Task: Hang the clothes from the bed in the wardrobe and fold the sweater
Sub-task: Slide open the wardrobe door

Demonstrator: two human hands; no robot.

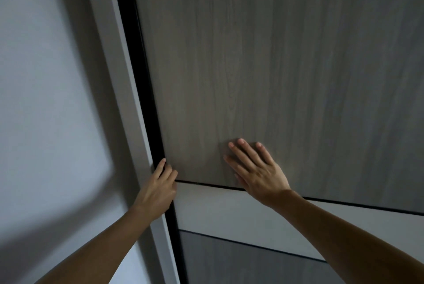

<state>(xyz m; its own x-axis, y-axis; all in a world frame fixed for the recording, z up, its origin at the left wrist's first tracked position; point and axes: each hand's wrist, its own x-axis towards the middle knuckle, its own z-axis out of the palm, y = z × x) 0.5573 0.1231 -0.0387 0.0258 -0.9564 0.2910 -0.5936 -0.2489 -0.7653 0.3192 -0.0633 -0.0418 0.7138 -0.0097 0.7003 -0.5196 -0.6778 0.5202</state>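
The wardrobe door [252, 65] fills the view, a narrow dark gap [146, 91] parting its left edge from the pale frame [119, 77]. The left grip [158, 188] curls round that edge; the right grip [259, 173] presses flat, fingers straight, on the panel. The gap's inside is too dark to read.

Only two hands and forearms show of the person. The left hand [158, 188] and the right hand [259, 169] are uncovered, and both forearms [332, 228] are bare skin from the wrist as far down as the view reaches. The forearms are slim and smooth. The fingers [250, 154] of the right hand are long and slender, with short, rounded nails that catch a pale sheen. Of the left hand, mainly the back and the knuckles show clearly.
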